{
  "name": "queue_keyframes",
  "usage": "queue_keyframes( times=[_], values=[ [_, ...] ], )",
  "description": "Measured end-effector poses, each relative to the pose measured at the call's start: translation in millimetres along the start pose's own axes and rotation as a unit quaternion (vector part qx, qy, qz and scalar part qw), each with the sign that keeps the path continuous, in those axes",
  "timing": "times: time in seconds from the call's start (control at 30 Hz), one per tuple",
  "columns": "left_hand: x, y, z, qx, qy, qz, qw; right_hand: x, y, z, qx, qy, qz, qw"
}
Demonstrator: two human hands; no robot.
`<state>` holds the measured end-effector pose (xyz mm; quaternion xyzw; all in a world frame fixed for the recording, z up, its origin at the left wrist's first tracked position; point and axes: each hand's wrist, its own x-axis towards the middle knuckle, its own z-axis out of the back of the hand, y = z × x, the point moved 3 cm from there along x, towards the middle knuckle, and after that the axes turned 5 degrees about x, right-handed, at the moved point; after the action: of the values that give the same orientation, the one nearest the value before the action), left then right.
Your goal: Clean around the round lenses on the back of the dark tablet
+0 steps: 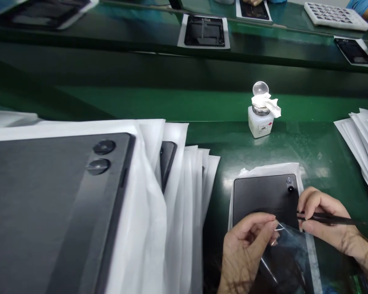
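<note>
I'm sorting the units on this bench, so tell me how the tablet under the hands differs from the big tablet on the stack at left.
The tablet under the hands lies alone on one white sheet; the big tablet at left tops a pile of paper-wrapped units. The first is touched by the left hand, lifting clear film, and the right hand, holding tweezers; the second is untouched. Both are dark, back up, with two camera lenses.

Bottle stands behind tablet, right of stack.
</note>
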<state>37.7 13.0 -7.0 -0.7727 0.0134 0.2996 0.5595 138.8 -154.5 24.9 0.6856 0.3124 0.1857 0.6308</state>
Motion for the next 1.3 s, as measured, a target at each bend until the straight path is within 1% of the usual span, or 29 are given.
queue_keyframes(
  times=[0.13,0.2,0.27,0.33,0.47,0.57,0.63,0.7,0.77,0.8,0.83,0.87,0.97,1.0,1.03,1.07,1.13,1.17,1.27,1.3],
  values=[
    [-4,-1,0,0.055,-0.023,-0.002,0.998,2,2,-2,-0.032,-0.021,0.029,0.999],
    [-5,-2,-1,0.073,-0.020,-0.006,0.997,2,1,-1,-0.047,-0.035,0.028,0.998],
    [-6,-2,-2,0.093,-0.002,-0.016,0.996,2,1,-2,-0.054,-0.040,0.028,0.997],
    [-6,-2,-1,0.112,0.010,-0.022,0.993,2,1,-2,-0.052,-0.037,0.031,0.997],
    [-7,-1,1,0.135,0.006,-0.019,0.991,3,0,-4,-0.051,-0.033,0.027,0.998],
    [-7,0,1,0.144,0.015,-0.023,0.989,2,0,-4,-0.061,-0.036,0.025,0.997],
    [-7,1,2,0.154,0.022,-0.030,0.987,2,2,-4,-0.069,-0.030,0.039,0.996],
    [-6,1,3,0.165,0.019,-0.032,0.986,0,3,-6,-0.071,-0.010,0.053,0.996],
    [-5,1,3,0.165,0.017,-0.034,0.986,-1,3,-9,-0.060,0.009,0.065,0.996],
    [-5,1,2,0.162,0.012,-0.030,0.986,-2,2,-9,-0.049,0.006,0.070,0.996],
    [-6,0,0,0.159,0.006,-0.027,0.987,-1,0,-8,-0.032,-0.013,0.076,0.997],
    [-6,-1,-2,0.154,-0.006,-0.024,0.988,0,-2,-6,-0.007,-0.046,0.079,0.996],
    [-10,-6,-9,0.125,-0.061,-0.012,0.990,8,-15,8,0.062,-0.192,0.066,0.977],
    [-11,-8,-10,0.118,-0.075,-0.011,0.990,10,-20,13,0.070,-0.232,0.057,0.969],
    [-11,-9,-11,0.114,-0.083,-0.008,0.990,13,-24,16,0.067,-0.259,0.049,0.962],
    [-12,-9,-11,0.113,-0.085,-0.002,0.990,15,-28,19,0.057,-0.277,0.046,0.958],
    [-11,-9,-8,0.119,-0.085,0.013,0.989,18,-31,21,0.039,-0.290,0.050,0.955],
    [-10,-8,-7,0.125,-0.073,0.018,0.989,19,-32,20,0.034,-0.290,0.054,0.955],
    [-8,-9,-6,0.149,0.002,0.014,0.989,19,-30,15,0.025,-0.289,0.068,0.955],
    [-9,-10,-7,0.150,0.007,0.014,0.989,20,-28,13,0.020,-0.287,0.070,0.955]
  ],
)
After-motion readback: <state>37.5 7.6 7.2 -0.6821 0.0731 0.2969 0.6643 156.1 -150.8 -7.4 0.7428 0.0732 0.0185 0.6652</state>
